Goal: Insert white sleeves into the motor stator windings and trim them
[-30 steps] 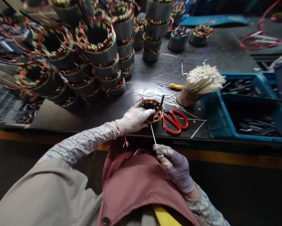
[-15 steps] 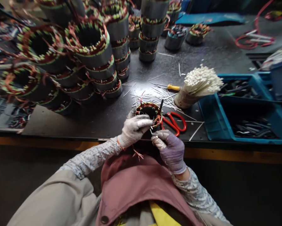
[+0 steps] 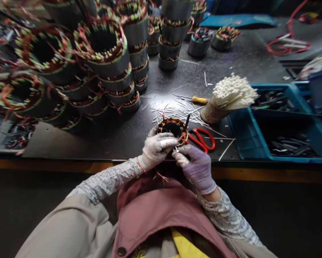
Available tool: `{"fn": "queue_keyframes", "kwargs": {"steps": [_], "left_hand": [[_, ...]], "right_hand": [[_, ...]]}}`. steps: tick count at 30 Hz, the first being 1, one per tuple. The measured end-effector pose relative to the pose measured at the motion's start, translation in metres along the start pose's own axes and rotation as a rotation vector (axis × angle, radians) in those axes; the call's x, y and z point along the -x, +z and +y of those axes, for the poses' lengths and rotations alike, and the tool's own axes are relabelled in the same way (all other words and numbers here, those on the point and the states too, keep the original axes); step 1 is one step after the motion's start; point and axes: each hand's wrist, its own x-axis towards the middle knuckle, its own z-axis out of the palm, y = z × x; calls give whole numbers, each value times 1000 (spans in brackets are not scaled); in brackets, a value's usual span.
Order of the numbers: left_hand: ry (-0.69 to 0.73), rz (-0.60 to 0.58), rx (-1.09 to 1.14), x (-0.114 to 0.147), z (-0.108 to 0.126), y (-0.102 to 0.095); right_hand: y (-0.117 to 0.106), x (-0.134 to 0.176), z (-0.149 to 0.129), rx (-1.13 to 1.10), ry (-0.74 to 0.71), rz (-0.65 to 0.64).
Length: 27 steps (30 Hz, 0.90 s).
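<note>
A motor stator (image 3: 184, 129) with copper windings stands at the table's near edge, a black piece sticking up at its right side. My left hand (image 3: 159, 146), in a whitish glove, is closed round its near left side, with the fingers across the rim. In a purple glove, my right hand (image 3: 195, 165) pinches a thin white strip (image 3: 176, 149) at the stator's near rim, beside my left fingertips. Part of the strip is hidden by the fingers. Red-handled scissors (image 3: 208, 139) lie just right of the stator, and loose copper wire ends (image 3: 162, 176) hang below my left wrist.
Stacked stators (image 3: 107, 64) fill the left of the table. Behind my hands lie scattered white strips (image 3: 174, 110) and a yellow-handled tool (image 3: 199, 99). A bundle of white strips (image 3: 232, 91) stands in a holder, left of blue bins (image 3: 247, 138) with dark pieces.
The right hand's fingertips have come closer to the stator rim and the left fingers, and less of the white strip shows. The view has shifted slightly.
</note>
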Motion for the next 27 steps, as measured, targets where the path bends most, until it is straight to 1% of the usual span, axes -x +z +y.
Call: {"fn": "queue_keyframes", "kwargs": {"steps": [2, 5, 9, 16, 19, 21, 22, 24, 27], "left_hand": [[0, -12, -6, 0, 0, 0], [-40, -46, -16, -1, 0, -1], [-58, -31, -19, -1, 3, -1], [-18, -10, -40, -1, 3, -3], [6, -35, -40, -2, 3, -3], [3, -30, -29, -2, 3, -3], [-13, -22, -28, -2, 4, -3], [-61, -12, -35, -1, 4, -3], [-127, -13, -18, 1, 3, -2]], "right_hand": [[0, -3, 0, 8, 36, -3], [-4, -4, 0, 8, 23, -42], [-11, 2, -3, 1, 31, -84], [3, -10, 9, 88, 19, -26], [4, -12, 15, 111, 41, -64], [3, -11, 19, 123, 45, -93], [2, -10, 20, 135, 33, -97], [2, -10, 22, 195, -38, -52], [1, -14, 23, 362, -258, 46]]}}
